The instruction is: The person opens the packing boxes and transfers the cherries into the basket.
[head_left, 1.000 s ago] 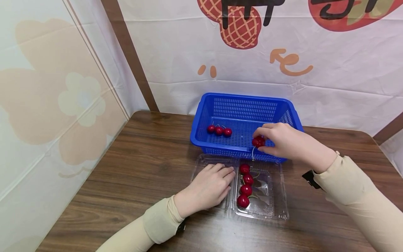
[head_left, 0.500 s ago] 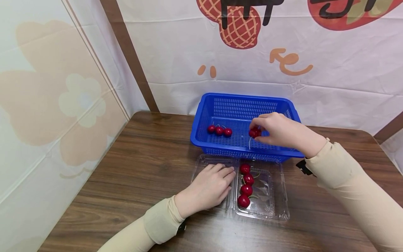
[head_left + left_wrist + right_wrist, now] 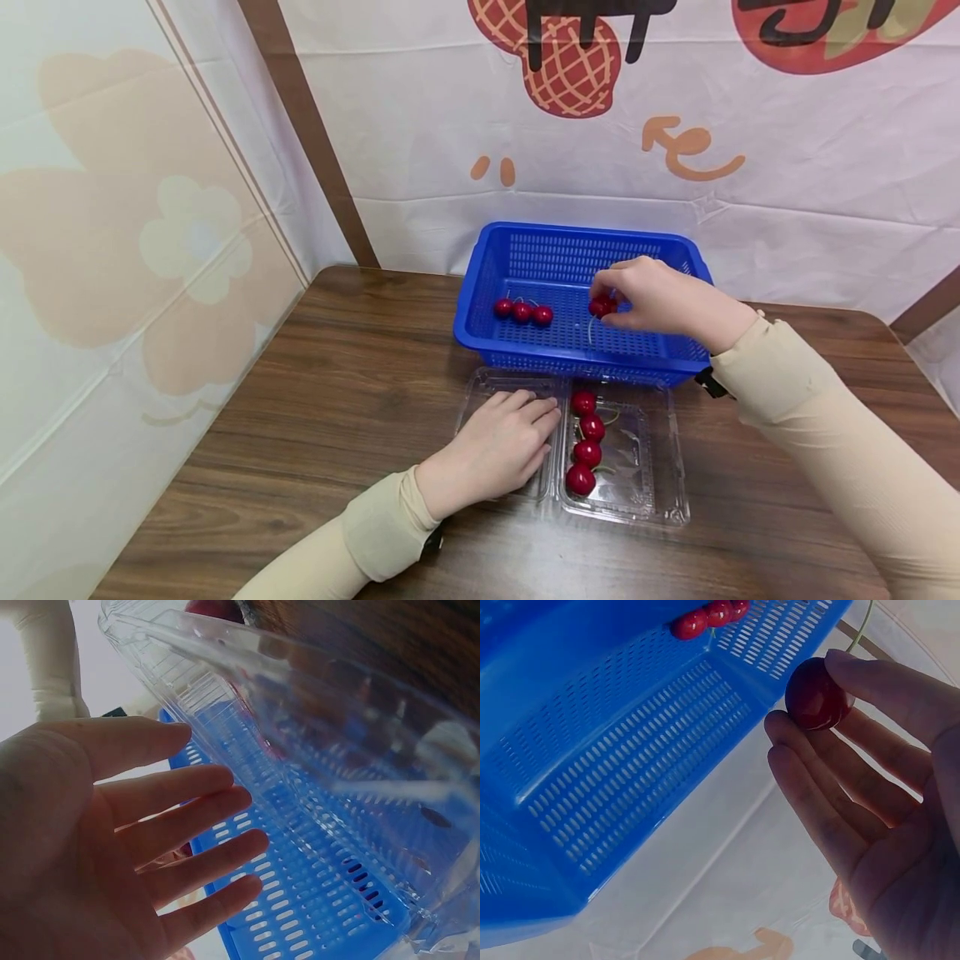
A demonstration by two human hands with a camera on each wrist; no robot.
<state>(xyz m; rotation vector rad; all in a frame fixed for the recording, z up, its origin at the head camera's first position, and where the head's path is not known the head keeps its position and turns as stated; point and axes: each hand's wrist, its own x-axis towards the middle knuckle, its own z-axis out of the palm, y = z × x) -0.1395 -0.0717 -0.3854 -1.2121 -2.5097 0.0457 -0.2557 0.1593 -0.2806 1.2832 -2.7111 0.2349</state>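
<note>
Between thumb and fingertips my right hand [image 3: 651, 298] pinches a red cherry [image 3: 816, 696], its stem hanging down in the head view. Hand and cherry are over the right part of a blue perforated plastic basket [image 3: 470, 321]. Inside that basket, to the left, lie three red cherries [image 3: 522, 312] in a row. My left hand [image 3: 493, 443] rests on the left half of an open clear plastic clamshell box [image 3: 678, 487], its fingers relaxed and nearly straight in the left wrist view. Several cherries [image 3: 587, 453] with stems line the left side of the box's right half.
The box sits directly in front of the basket on a brown wood-grain table [image 3: 300, 433]. Behind the table hangs a white printed cloth [image 3: 420, 117], and another with a pale flower covers the left side.
My right hand has carried the cherry from the basket's front rim farther back and slightly left, over the basket. The left hand and the cherries in the box stay put.
</note>
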